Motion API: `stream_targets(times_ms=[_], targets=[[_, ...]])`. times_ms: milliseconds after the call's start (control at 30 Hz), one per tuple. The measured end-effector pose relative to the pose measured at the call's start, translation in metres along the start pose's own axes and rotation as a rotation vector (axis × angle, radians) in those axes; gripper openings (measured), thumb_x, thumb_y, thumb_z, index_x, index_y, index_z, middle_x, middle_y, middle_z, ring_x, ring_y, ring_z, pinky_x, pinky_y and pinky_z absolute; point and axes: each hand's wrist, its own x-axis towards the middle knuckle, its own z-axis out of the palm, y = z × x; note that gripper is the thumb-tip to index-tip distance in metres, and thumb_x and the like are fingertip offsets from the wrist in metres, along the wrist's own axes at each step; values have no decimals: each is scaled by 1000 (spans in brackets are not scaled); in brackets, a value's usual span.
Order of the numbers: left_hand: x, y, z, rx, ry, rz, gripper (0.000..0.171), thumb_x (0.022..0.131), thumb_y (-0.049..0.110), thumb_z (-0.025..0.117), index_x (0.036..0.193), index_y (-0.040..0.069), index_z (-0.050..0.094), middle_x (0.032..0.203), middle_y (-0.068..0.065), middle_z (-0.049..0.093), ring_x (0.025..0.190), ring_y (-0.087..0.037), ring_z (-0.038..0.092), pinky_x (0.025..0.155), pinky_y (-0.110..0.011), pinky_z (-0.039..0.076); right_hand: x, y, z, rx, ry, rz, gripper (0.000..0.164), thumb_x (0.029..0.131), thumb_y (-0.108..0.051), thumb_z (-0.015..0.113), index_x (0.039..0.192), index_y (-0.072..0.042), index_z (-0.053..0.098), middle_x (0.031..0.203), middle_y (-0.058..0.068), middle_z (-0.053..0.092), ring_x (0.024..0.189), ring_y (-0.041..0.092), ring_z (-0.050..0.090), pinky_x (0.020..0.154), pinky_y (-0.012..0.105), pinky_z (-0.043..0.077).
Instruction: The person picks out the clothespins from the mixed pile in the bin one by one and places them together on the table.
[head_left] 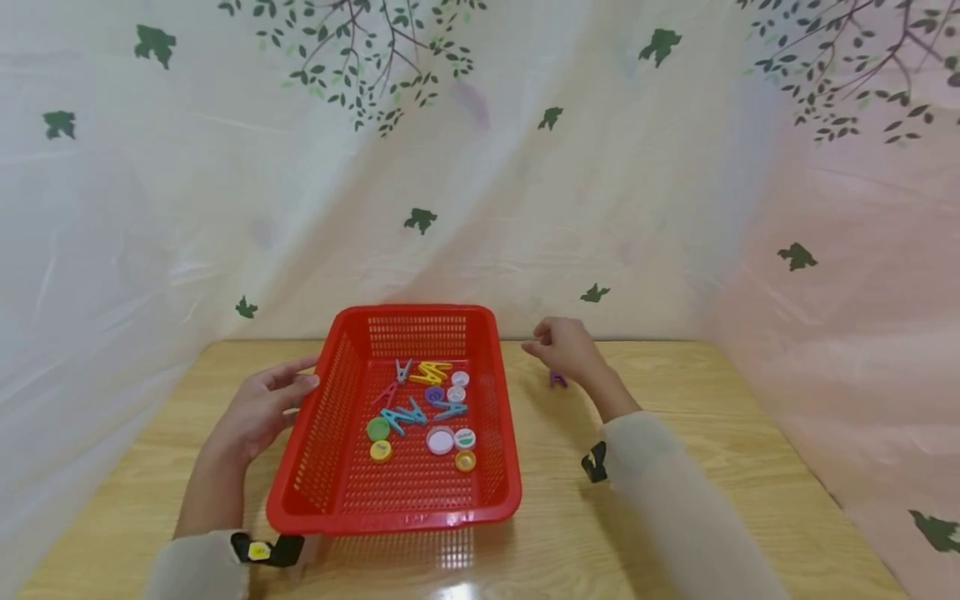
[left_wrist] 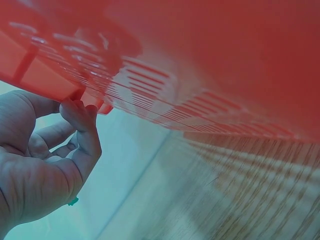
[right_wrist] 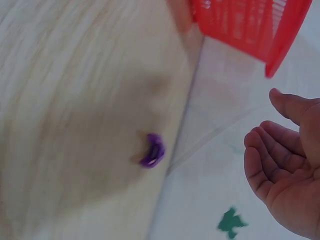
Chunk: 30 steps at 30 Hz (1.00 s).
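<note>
My left hand [head_left: 255, 412] pinches the left rim of a red plastic basket [head_left: 390, 523] between thumb and fingers. From the left wrist view, the basket's slotted underside shows above the wooden table. Inside the basket lie blue clothespins [head_left: 411, 412], yellow clothespins [head_left: 431, 372], a pink clothespin [head_left: 386, 393], a grey clothespin [head_left: 402, 372] and several bottle caps [head_left: 440, 440]. To the right of the basket, my right hand [head_left: 572, 350] is above the table with loosely bent fingers, holding nothing. Below it on the table lies a small purple clothespin [right_wrist: 153, 151].
The wooden table [head_left: 750, 467] extends on both sides of the basket. A pale cloth backdrop [head_left: 525, 208] with green leaf prints rises behind the table's far edge and along its sides.
</note>
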Motion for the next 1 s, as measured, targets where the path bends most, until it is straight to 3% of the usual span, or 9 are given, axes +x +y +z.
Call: stream_targets(times_ms=[200,500,767,1000], targets=[[-1,0,0,-10,-7,4,69,98,36,70,154,6,42,116,1,69,99,-18,70,86,-37,61,3,-29,0,-60,-4,-62,38,98,-30,71,119,2,69,101,14,72,89,27,67,80,43,60],[-2,0,0,-18,-2,-22,69,99,36,69,155,8,41,116,2,68,99,-17,70,87,-38,61,-5,-70,1,-62,-17,-129,33,96,-31,74,116,-4,69,96,6,69,83,21,63,70,33,59],[-2,1,0,-36,-11,-22,69,99,34,69,155,6,41,115,2,68,98,-16,71,86,-39,61,-7,-97,7,-182,-47,-240,44,96,-33,74,126,-3,66,116,9,71,99,21,64,91,38,58],[0,2,0,-43,-9,-31,68,99,34,70,155,7,42,115,2,68,98,-17,70,86,-38,61,-9,-115,17,-256,-131,-299,45,95,-35,75,128,-6,65,118,6,70,102,19,66,91,34,59]])
